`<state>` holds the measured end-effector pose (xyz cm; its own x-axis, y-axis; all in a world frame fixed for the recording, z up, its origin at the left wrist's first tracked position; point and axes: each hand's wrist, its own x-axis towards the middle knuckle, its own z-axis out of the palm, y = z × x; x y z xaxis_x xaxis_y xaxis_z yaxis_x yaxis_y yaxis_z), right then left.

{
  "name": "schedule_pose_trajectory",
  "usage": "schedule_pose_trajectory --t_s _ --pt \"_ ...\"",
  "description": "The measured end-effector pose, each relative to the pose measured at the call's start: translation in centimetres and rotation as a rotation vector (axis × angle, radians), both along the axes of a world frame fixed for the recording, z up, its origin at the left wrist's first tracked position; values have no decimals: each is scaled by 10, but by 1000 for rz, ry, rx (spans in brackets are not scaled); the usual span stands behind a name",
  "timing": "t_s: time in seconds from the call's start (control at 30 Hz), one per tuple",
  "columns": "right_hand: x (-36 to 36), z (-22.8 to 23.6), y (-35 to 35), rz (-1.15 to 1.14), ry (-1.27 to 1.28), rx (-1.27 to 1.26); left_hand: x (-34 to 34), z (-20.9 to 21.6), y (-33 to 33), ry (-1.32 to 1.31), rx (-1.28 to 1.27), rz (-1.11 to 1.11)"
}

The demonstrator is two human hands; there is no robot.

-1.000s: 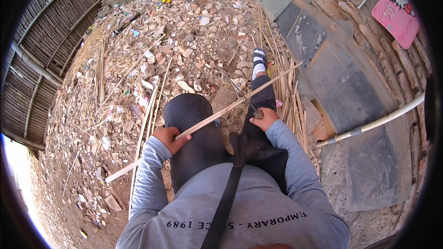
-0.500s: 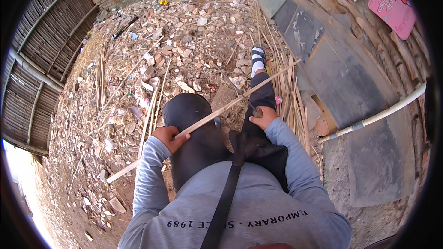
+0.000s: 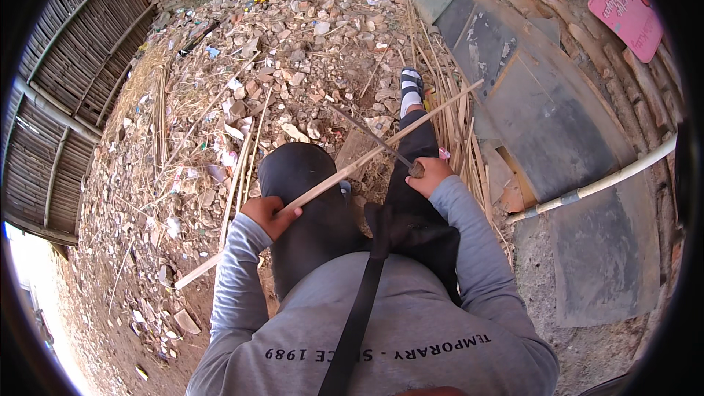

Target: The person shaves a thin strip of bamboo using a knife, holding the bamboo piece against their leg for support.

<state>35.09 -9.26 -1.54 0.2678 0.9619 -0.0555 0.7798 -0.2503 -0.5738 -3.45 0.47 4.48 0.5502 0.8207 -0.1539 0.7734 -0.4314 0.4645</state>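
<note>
My left hand (image 3: 270, 218) is closed around a long, pale bamboo strip (image 3: 345, 174), its thumb along the top. The strip runs slantwise over my left thigh, from low left to high right above my other leg. My right hand (image 3: 432, 177) grips the dark, rounded handle (image 3: 417, 170) of a long knife. The narrow dark blade (image 3: 361, 124) points up and left and crosses the strip between my legs. I cannot tell whether blade and strip touch there.
Several cut bamboo strips (image 3: 463, 130) lie beside my right leg, and others (image 3: 244, 161) lie left of my left knee. Stones and litter (image 3: 293, 59) cover the ground. Dark boards (image 3: 557, 132) and a pale pole (image 3: 609, 185) lie at right; a bamboo wall (image 3: 70, 51) stands at left.
The bamboo strip has slid slightly up and to the right. My right hand has moved a little right and up with the knife, and more of its blade shows beyond the strip.
</note>
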Motion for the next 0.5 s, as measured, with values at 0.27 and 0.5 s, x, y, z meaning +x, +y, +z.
schedule_pose_trajectory --t_s 0.27,0.5 --pt "3 26 3 9 -139 -42 2 -1 -3 -27 65 -1" --pt "5 17 12 32 -62 -82 3 0 -1 -35 43 5"
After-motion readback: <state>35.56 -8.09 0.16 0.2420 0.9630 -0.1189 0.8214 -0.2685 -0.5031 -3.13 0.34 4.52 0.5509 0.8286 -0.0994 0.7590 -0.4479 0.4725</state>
